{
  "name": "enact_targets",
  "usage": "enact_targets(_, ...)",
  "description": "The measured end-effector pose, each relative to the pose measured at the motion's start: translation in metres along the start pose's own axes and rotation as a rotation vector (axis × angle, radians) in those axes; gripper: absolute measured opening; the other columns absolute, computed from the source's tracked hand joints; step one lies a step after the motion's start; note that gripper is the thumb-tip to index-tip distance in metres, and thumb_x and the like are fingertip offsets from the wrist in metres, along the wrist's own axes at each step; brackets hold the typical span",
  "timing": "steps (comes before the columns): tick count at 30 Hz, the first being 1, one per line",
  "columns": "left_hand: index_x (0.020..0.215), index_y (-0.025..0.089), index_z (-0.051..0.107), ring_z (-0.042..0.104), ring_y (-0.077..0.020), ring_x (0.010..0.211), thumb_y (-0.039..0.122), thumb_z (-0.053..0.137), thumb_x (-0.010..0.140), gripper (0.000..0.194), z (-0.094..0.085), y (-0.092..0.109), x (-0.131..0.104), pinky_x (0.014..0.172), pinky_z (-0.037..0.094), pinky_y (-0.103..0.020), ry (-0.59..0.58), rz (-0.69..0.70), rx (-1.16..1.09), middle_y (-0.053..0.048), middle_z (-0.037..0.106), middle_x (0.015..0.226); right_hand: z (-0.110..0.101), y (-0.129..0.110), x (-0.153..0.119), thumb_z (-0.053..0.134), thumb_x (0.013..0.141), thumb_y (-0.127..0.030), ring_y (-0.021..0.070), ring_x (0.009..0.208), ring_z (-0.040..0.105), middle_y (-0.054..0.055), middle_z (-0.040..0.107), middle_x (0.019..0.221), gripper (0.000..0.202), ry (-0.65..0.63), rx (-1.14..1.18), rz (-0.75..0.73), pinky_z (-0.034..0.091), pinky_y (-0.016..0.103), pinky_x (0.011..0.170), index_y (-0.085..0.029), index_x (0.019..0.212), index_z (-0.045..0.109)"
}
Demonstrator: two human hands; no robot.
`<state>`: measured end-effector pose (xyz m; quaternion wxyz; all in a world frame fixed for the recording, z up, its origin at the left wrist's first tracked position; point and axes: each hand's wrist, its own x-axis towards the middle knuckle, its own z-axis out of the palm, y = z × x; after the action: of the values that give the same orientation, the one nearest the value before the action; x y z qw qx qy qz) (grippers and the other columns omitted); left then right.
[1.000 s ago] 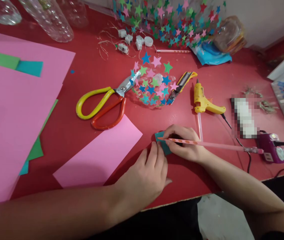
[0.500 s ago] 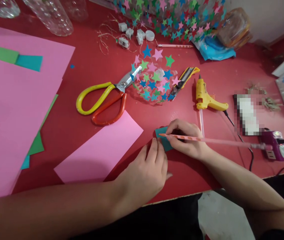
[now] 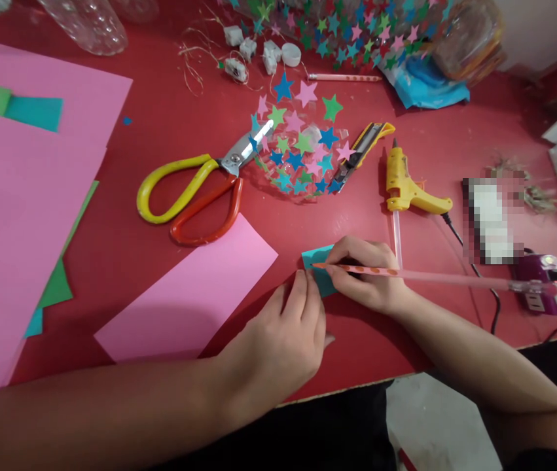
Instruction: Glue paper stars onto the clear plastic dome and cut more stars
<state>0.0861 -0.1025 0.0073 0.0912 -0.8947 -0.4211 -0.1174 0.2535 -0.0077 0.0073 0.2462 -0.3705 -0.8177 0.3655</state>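
Teal paper (image 3: 324, 281) lies near, just right of centre; your right hand (image 3: 375, 286) pinches a pencil (image 3: 435, 280) over it, your left hand (image 3: 283, 337) bunching fingers at its edge. Marking seems underway, nothing visibly cut; far stars (image 3: 304, 142) look finished.

No text, label or number can be read.

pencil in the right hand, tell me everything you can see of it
The pencil looks long and slim, pink with orange-brown spots along its front part, its tip sharpened. A shiny collar shows toward the blurred rear end. The right hand pinches it near the tip, which points left over the small teal paper; whether it touches cannot be told.
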Motion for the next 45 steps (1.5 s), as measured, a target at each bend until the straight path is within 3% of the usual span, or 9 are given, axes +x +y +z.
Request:
enact_targets(20,0.104,-0.004,0.072,0.073,-0.0309,0.098,0.024,0.051,0.096,0.036,-0.0009,-0.0042,0.0032,0.076,0.061,-0.034,0.044,0.036,0.040,-0.024,0.074,0.105,-0.0011,0.0060,0.0030,0.054,0.083,-0.015,0.0061,0.052,0.050,-0.003,0.056,0.061,0.012,-0.070,0.050,-0.041,0.039,0.017,0.048,-0.016,0.072,0.058)
enact_targets(33,0.103,-0.002,0.072,0.073,-0.0290,0.098,0.025,0.048,0.097,0.037,-0.0012,-0.0037,0.0035,0.074,0.060,-0.032,0.046,0.034,0.058,-0.023,0.074,0.105,0.0056,0.0053,0.0011,0.054,0.083,-0.015,0.0062,0.053,0.049,-0.004,0.055,0.061,0.013,0.041,0.011,0.063,0.040,0.016,0.049,-0.018,0.071,0.054)
enact_targets(45,0.101,-0.003,0.072,0.073,-0.0296,0.096,0.025,0.049,0.097,0.036,0.0002,-0.0038,0.0037,0.073,0.059,-0.032,0.067,0.037,0.056,-0.023,0.074,0.103,0.0041,0.0038,0.0015,0.050,0.078,-0.016,0.0064,0.050,0.042,-0.004,0.050,0.058,0.012,0.019,0.012,0.064,0.035,0.017,0.047,-0.019,0.067,0.048)
